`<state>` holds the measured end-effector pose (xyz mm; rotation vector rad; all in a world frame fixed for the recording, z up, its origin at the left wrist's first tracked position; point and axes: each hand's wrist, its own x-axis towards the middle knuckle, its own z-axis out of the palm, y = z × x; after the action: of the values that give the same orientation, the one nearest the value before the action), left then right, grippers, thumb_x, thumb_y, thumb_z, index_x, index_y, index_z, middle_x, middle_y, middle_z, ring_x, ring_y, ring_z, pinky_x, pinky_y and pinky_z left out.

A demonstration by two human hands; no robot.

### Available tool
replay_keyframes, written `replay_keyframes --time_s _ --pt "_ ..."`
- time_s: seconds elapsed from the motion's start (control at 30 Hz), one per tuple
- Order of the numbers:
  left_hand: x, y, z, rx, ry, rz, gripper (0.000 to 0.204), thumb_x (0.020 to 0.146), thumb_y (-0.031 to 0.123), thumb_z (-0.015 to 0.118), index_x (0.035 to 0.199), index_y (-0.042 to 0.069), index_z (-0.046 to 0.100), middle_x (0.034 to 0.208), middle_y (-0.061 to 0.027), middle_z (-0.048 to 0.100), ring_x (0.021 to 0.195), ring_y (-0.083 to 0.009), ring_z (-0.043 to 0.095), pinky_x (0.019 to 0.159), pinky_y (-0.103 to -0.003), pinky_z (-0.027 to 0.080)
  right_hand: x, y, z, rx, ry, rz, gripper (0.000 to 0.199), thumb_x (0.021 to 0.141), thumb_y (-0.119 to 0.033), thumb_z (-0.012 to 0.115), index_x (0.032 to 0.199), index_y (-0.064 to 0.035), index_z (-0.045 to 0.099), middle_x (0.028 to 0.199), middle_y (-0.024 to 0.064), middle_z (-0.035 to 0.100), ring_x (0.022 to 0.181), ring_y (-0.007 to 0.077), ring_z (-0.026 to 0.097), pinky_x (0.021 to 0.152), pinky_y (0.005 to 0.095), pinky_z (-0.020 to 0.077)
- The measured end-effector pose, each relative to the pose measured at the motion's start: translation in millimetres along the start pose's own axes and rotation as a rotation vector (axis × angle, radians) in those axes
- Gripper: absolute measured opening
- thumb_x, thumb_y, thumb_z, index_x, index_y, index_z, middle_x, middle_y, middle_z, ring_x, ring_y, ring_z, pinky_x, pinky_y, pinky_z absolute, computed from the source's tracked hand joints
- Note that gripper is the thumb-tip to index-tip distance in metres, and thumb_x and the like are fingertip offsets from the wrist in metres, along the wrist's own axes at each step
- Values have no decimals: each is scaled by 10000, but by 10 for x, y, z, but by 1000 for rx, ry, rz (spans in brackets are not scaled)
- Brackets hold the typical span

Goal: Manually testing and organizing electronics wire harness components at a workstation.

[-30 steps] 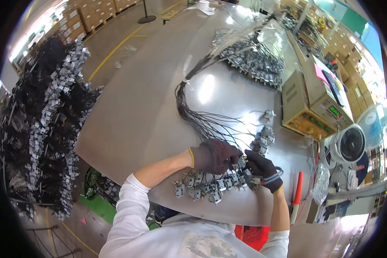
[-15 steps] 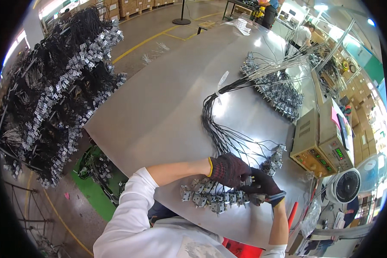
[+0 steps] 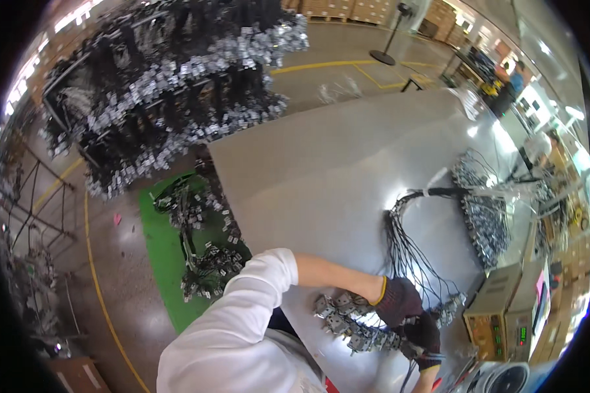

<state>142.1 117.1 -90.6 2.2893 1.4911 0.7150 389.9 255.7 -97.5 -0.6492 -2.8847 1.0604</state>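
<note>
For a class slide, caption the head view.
Gloved hands meet among black cables and silvery parts on a metal table.

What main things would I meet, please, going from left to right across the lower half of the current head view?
Yellow floor line → green floor patch → cluster of small metal parts → left gloved hand → beige instrument.

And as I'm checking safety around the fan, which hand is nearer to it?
Right. The right hand is up and left of the fan in the picture, apart from it; the left hand is farther up and left.
</note>
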Motion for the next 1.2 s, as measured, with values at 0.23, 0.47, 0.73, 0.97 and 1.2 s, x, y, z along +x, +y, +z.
replay_keyframes --time_s 0.23,0.47,0.73,0.97,1.2 --pt "-65 56 -91 59 -66 31 366 833 429 712 874 69 763 931 -169 778 889 -382 769 780 -493 638 213 444 -51 -487 19 -19 617 759 -176 824 1348 -89 660 1294 209 690 1148 454 654 899 522 567" --pt "-64 9 24 94 87 39 417 835 450 687 927 54 782 956 -175 777 948 -363 768 836 -470 619 443 574 19 -639 143 -195 641 764 -167 820 1378 -94 653 1341 211 672 1181 453 646 926 533 559" --pt "80 -42 284 62 145 81 460 859 533 674 773 90 763 869 -169 772 849 -368 759 762 -482 611 1 771 187 -779 349 -243 668 770 -157 816 1413 -101 646 1396 213 652 1219 452 638 956 545 550" --pt "-35 -182 239 -17 -71 73 453 722 302 798 1138 124 795 1049 -153 760 1005 -364 736 905 -487 589 -439 -673 446 -250 478 -21 644 875 -71 773 1489 -15 583 1538 193 554 1441 377 520 1188 450 441" --pt "-400 -127 -272 14 10 198 514 775 351 771 1239 130 760 1139 -134 763 1130 -344 715 962 -480 570 -1050 -1200 446 -36 398 165 925 830 -54 812 1638 30 369 1592 214 522 1488 332 501 1255 442 358"
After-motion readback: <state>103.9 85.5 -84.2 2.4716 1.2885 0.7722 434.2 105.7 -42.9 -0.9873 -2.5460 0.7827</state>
